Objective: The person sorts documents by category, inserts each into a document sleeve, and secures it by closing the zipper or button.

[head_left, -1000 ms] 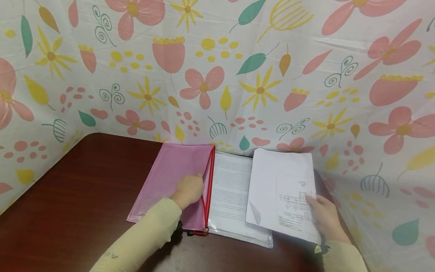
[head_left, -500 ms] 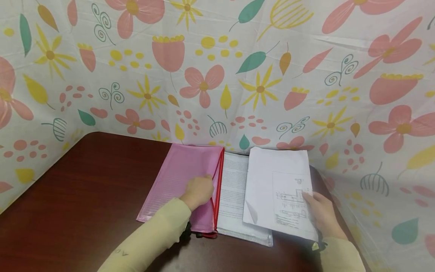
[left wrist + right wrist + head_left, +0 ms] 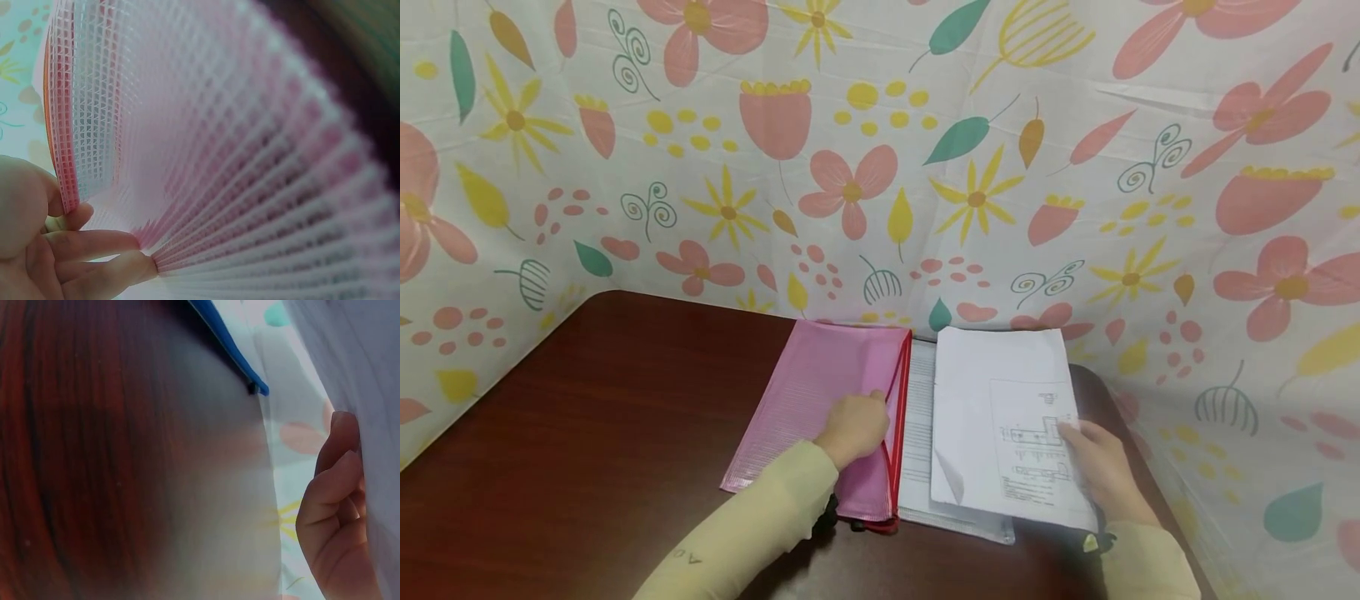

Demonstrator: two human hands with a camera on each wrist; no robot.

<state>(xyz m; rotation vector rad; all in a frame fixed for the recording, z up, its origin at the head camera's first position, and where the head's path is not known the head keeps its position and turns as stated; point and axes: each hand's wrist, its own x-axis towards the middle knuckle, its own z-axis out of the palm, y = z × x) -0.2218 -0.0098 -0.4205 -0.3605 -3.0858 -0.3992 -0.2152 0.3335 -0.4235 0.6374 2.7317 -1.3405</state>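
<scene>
My left hand [image 3: 853, 427] pinches the open edge of a pink mesh zip pouch [image 3: 805, 392], next to its red zipper [image 3: 903, 417]. In the left wrist view, the thumb and fingers grip the pouch's mesh [image 3: 262, 156] along the parted mouth. To the right, my right hand [image 3: 1101, 471] holds the right edge of some white paper [image 3: 985, 367] printed with a line diagram, its lower left corner curled. In the right wrist view, the fingers [image 3: 331, 494] are bent against the paper's underside. A clear mesh pouch [image 3: 916, 467] with a printed page lies between, partly covered by both.
The dark wooden table [image 3: 647, 433] extends to the left and front. A flower-printed cloth [image 3: 850, 108] hangs behind it and along both sides. A blue strip [image 3: 225, 340] shows over the table in the right wrist view.
The pink pouch and my left hand have slid right, covering more of the clear pouch. My right hand has brought the paper slightly left, narrowing the gap.
</scene>
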